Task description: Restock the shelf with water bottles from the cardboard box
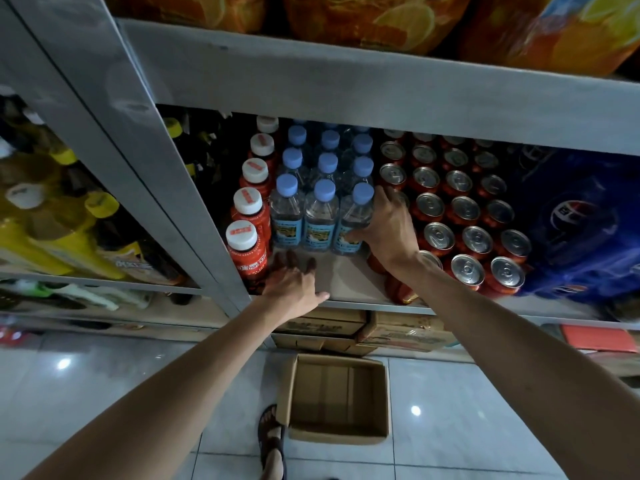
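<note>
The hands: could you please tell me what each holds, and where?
The right hand grips the front-right water bottle round its body; the left hand holds nothing.

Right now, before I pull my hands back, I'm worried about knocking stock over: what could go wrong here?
1. The right hand grips the front-right water bottle tight against the red cans; withdrawing carelessly might topple a can near the shelf edge.
2. The cardboard box sits on the floor beside the sandalled foot, so a step could catch it.

Shelf point(346, 280) bearing water bottles point(320, 216), red bottles point(250, 216), cans point(464, 210)
</note>
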### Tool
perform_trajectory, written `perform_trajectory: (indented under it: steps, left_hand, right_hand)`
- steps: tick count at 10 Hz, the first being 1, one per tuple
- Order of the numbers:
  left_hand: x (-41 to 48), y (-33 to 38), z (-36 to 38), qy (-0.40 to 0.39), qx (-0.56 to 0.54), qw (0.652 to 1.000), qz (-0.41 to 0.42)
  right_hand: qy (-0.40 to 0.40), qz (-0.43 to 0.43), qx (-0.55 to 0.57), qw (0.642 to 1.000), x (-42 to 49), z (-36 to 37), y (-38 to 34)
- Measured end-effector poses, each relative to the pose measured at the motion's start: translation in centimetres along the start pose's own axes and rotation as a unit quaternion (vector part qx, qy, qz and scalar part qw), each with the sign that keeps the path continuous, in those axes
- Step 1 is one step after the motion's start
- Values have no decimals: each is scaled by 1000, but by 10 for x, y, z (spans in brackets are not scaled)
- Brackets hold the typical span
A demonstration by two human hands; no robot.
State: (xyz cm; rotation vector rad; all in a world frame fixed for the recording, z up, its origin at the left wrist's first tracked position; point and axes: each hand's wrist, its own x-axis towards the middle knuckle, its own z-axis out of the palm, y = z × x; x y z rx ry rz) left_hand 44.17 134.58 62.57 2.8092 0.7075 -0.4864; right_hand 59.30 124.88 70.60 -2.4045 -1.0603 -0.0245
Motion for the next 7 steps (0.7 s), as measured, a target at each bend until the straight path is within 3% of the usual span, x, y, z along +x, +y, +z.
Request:
perform_trajectory:
  steps: [3,4,7]
  left_hand:
    - [-3,0,-2,-5,-15,1000,-15]
    - [-2,-1,-11,80,-72,994,-21]
    - [14,5,-12,105,-117,985,-68]
  right_hand:
    - [25,-16,-9,1000,-3,6,1]
    - [31,-35,-33,998,-4,6,3]
    - [14,-25,-27,999,1,15,8]
